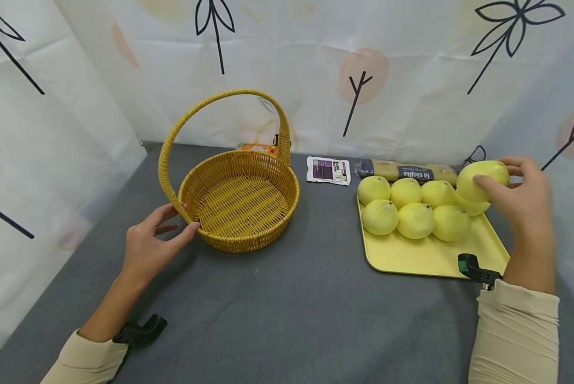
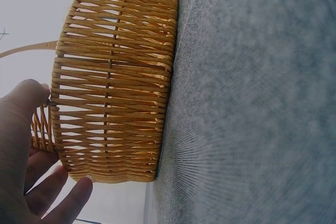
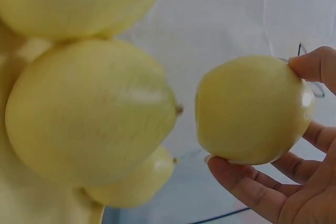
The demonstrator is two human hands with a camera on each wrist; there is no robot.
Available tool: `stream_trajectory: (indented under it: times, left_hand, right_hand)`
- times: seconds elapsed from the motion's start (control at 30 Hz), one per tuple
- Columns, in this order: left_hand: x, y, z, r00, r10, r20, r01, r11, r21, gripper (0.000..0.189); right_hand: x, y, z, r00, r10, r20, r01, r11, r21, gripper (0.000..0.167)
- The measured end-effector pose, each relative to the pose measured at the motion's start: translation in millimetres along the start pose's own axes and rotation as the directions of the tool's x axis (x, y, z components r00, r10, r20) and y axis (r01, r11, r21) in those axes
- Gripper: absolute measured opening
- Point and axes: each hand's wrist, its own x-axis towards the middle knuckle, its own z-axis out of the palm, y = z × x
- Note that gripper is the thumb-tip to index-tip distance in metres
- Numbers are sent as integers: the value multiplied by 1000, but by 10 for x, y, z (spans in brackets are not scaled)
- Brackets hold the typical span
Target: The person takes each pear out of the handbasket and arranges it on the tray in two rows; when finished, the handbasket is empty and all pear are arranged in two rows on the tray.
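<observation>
A golden wicker basket (image 1: 241,242) with a tall arched handle stands upright on the dark grey table, and nothing lies inside it. My left hand (image 1: 154,240) grips its rim at the foot of the handle; in the left wrist view the thumb (image 2: 26,95) lies on one side and the fingers on the other. On the right, my right hand (image 1: 522,192) holds a smooth yellow-green fruit (image 3: 252,109) between thumb and fingers. It is raised above several similar fruits (image 1: 415,220) in two rows on a yellow tray (image 1: 412,258).
A packet labelled "la sicilia" (image 1: 414,172) lies behind the tray. Left of it is a white and purple sachet (image 1: 328,170). An orange pack (image 1: 257,149) is partly hidden behind the basket. Patterned white cloth (image 1: 316,80) hangs along the back and sides.
</observation>
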Motion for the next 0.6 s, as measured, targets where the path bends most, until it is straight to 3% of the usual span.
stream_trajectory:
  times: [0.17,0.3,0.43,0.6]
  left_hand:
    - [-3,-9,2,1000,-1,6,1,1000,-4,50]
    - [-3,-7,3,1000,0,7,0,1000,-3,51]
    - [-1,0,1,1000,2,5,-2,1000,1,50]
    - [3,-1,-3,1000,3,5,-3,1000,-1,50]
  right_hand:
    - [37,174,-50,993,110,35,-108,991,-75,79]
    - [60,295,-108,983,155,97,-147,985,-88,82]
    - [79,398,-155,972,153,176,-138,986,-97,82]
    - [87,522,-189,961,111,254,-69,983,-170,76]
